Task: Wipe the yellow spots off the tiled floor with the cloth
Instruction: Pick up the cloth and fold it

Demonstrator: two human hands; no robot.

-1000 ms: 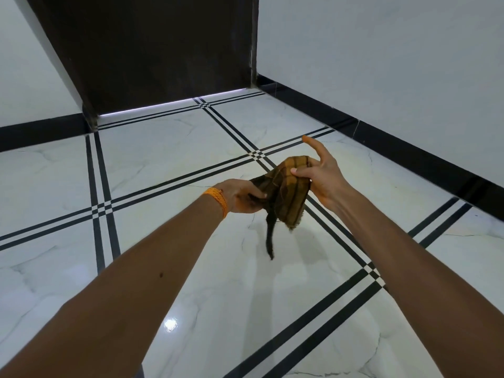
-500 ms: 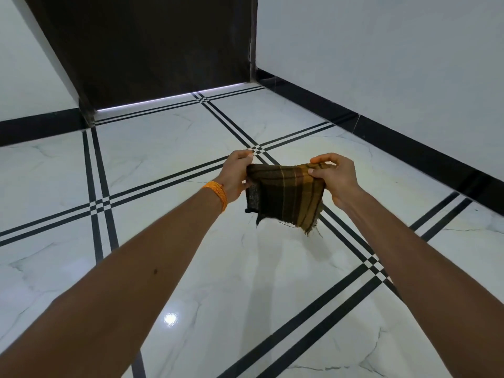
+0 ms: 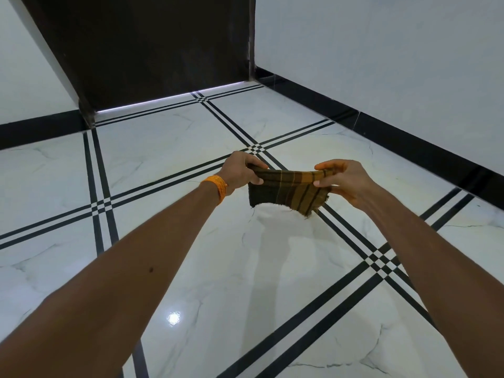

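Wristband: we wear an orange thread band (image 3: 216,185) just behind our left hand.
Left hand: our left hand (image 3: 240,171) grips the left end of the cloth's top edge, fingers curled over it.
Cloth: the brown and mustard checked cloth (image 3: 289,192) hangs in the air between our hands, above the floor and not touching it. Its long axis runs from hand to hand, its top edge is rolled and pulled straight, and its frayed lower edge points down, dipping lowest below our right hand.
Right hand: our right hand (image 3: 343,181) pinches the right end of the top edge between thumb and curled fingers.
Floor: glossy white marble tiled floor (image 3: 191,268) with black double lines lies beneath our hands, and a bright light glint (image 3: 173,318) lies below our left forearm.
Door: a dark door (image 3: 150,45) stands well beyond our hands.
Wall: a white wall (image 3: 381,50) with black skirting (image 3: 409,143) runs beyond our right hand.
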